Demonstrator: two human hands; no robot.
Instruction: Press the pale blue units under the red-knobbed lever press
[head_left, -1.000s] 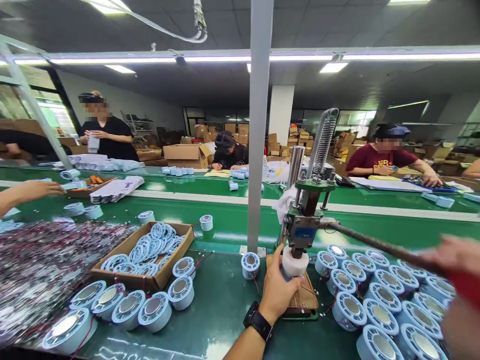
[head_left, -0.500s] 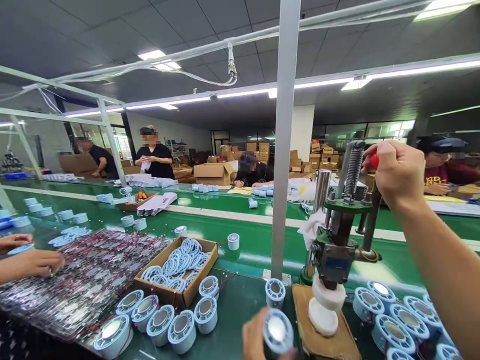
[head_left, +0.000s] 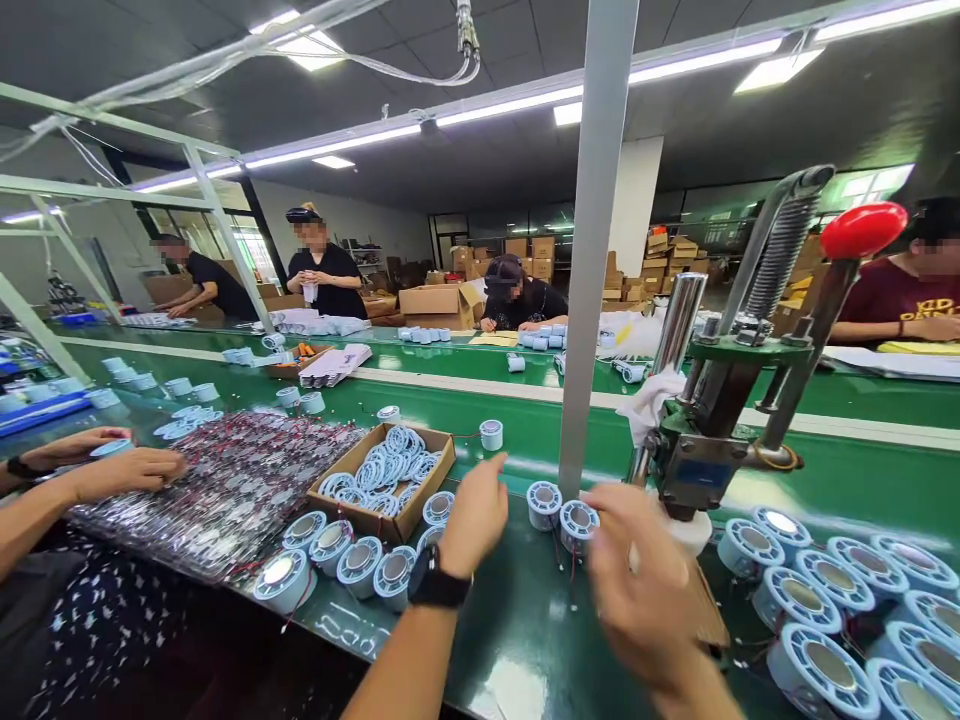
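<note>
My left hand point(head_left: 474, 518), a black watch on its wrist, reaches over the row of light-blue round units by the cardboard box. Its visible finger is stretched out, the others are mostly hidden, and I see nothing held. My right hand point(head_left: 641, 585) is smeared by motion in front of the press point(head_left: 709, 470). Its fingers look apart, the tips overlapping the edge of a blue round unit point(head_left: 579, 522) with dangling wires; I cannot tell whether they touch. Another blue unit point(head_left: 544, 503) stands beside that one, at the post. The press's lever with its red knob point(head_left: 864, 230) is untouched.
Blue rings fill the cardboard box point(head_left: 420, 512). Several finished-looking blue units point(head_left: 821, 668) crowd the right side. A co-worker's hands point(head_left: 124, 470) work at the left over a spread of wired metal parts point(head_left: 225, 500). The grey post point(head_left: 592, 250) rises ahead.
My right hand has left the red knob and come down to the units by the post. My left hand has let go of its blue unit and moved left. A second unit now stands by the post.
</note>
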